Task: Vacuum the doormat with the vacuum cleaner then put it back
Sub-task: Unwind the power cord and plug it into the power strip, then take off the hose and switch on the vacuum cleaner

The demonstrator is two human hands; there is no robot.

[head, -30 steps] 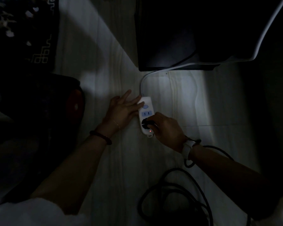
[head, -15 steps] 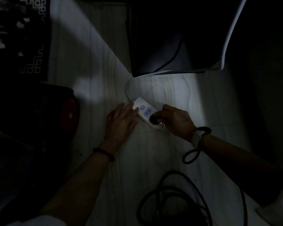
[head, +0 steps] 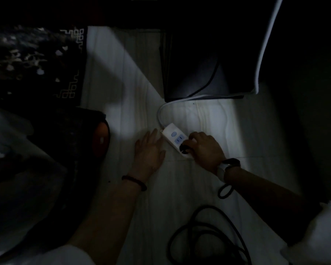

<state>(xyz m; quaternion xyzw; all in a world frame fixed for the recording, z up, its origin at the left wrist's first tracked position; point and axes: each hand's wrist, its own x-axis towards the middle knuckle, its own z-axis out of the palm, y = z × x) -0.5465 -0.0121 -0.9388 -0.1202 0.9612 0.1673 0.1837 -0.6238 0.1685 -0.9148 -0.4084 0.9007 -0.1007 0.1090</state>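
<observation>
We have the right hand fingers curled around the black plug seated in the white power strip on the floor, left hand flat beside it, fingers straight, fingertips near the strip's edge, contact unclear.

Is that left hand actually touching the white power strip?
Cannot tell. In the head view the left hand lies flat on the floor with its fingertips right at the power strip edge, too dim to show contact or gap.

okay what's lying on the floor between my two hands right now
In the head view, the white power strip lies between them: left hand flat beside it, right hand gripping the black plug in it.
</observation>
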